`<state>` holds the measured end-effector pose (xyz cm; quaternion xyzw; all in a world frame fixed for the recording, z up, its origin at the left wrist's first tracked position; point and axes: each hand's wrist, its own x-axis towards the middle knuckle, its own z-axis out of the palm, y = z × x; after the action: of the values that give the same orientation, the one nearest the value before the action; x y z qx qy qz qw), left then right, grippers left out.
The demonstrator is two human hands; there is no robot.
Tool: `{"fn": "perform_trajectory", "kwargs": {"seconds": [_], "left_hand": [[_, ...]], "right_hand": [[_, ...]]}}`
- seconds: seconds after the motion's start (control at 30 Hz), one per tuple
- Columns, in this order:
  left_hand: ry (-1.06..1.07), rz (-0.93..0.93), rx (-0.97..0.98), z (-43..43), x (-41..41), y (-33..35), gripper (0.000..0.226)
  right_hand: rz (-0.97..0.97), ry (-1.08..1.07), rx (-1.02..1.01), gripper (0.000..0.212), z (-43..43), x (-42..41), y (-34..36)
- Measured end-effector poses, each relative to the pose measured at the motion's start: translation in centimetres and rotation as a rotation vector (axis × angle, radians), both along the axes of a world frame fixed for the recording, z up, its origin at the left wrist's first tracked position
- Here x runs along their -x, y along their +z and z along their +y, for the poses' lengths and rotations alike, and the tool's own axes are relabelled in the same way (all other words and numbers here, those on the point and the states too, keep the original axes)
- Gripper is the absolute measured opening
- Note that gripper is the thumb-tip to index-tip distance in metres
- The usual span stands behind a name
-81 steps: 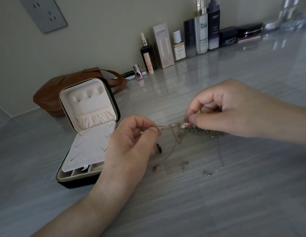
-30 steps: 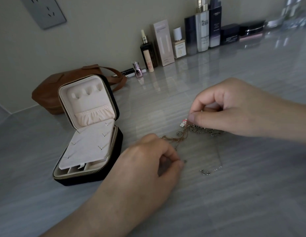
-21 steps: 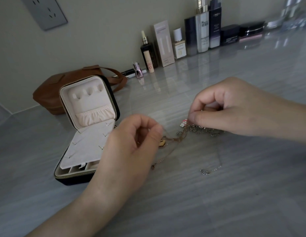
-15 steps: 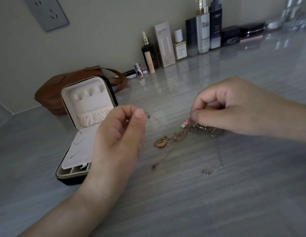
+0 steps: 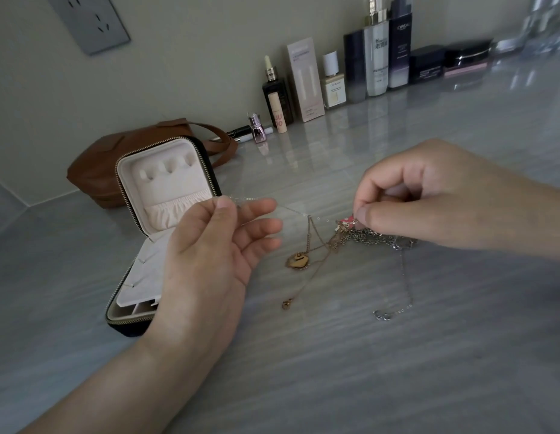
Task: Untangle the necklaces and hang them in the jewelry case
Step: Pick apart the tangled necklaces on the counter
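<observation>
A tangle of thin necklaces (image 5: 350, 238) lies on the grey counter. A gold chain with a round gold pendant (image 5: 298, 260) and a silver chain (image 5: 405, 278) trail out of it toward me. My right hand (image 5: 429, 195) pinches the knot at a small red-and-white charm (image 5: 347, 221). My left hand (image 5: 219, 245) is raised, palm toward me, thumb and forefinger pinching the end of a fine silver strand (image 5: 291, 208) stretched to the knot. The open jewelry case (image 5: 165, 183) stands left of my left hand, which hides part of its base.
A brown leather bag (image 5: 109, 161) lies behind the case. Cosmetic bottles and boxes (image 5: 335, 76) line the wall at the back. A grey wall socket (image 5: 89, 21) sits upper left.
My left hand picked a fine strand up off the counter and drew it up and left, stretching it taut from the knot. The gold pendant now lies exposed. My right hand stayed put.
</observation>
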<state>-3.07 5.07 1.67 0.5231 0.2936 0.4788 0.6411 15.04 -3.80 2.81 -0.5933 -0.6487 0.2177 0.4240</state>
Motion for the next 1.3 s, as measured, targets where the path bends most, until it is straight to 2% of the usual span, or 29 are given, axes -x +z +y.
{"fn": "perform_trajectory", "kwargs": {"seconds": [0.2, 0.3, 0.47, 0.7, 0.77, 0.83, 0.9, 1.0, 1.2, 1.3], "left_hand": [[-0.038, -0.005, 0.065, 0.2, -0.3, -0.5, 0.021], [-0.088, 0.056, 0.066, 0.1, -0.5, -0.7, 0.022], [-0.151, 0.196, -0.029, -0.4, -1.0, -1.0, 0.021], [-0.117, 0.272, -0.099, 0.2, -0.7, -1.7, 0.015], [-0.129, 0.321, -0.184, 0.2, -0.6, -1.8, 0.021], [-0.127, 0.412, -0.375, -0.2, -0.6, -1.8, 0.024], [-0.159, 0.456, -0.539, -0.8, -0.6, -1.6, 0.021], [-0.227, 0.514, -0.672, -1.4, -0.7, -1.8, 0.018], [-0.185, 0.464, -0.569, -1.0, -0.7, -1.7, 0.007], [-0.121, 0.413, -0.499, -0.9, -0.7, -1.4, 0.014]], "right_hand": [[-0.002, 0.003, -0.004, 0.010, 0.0, 0.0, 0.0], [0.006, 0.007, -0.024, 0.010, 0.0, 0.0, 0.0], [0.021, 0.030, -0.080, 0.011, 0.1, 0.1, -0.1], [0.013, -0.002, -0.199, 0.023, 0.2, 0.2, 0.0], [0.015, 0.002, -0.217, 0.021, 0.1, 0.3, 0.2], [0.011, 0.004, -0.219, 0.019, 0.1, 0.4, 0.3], [0.006, 0.011, -0.223, 0.018, 0.0, 0.5, 0.3], [-0.011, 0.006, -0.232, 0.017, 0.1, 0.4, 0.2], [0.003, -0.038, -0.242, 0.017, 0.1, 0.3, 0.3], [0.018, -0.066, -0.226, 0.014, 0.0, 0.2, 0.4]]}}
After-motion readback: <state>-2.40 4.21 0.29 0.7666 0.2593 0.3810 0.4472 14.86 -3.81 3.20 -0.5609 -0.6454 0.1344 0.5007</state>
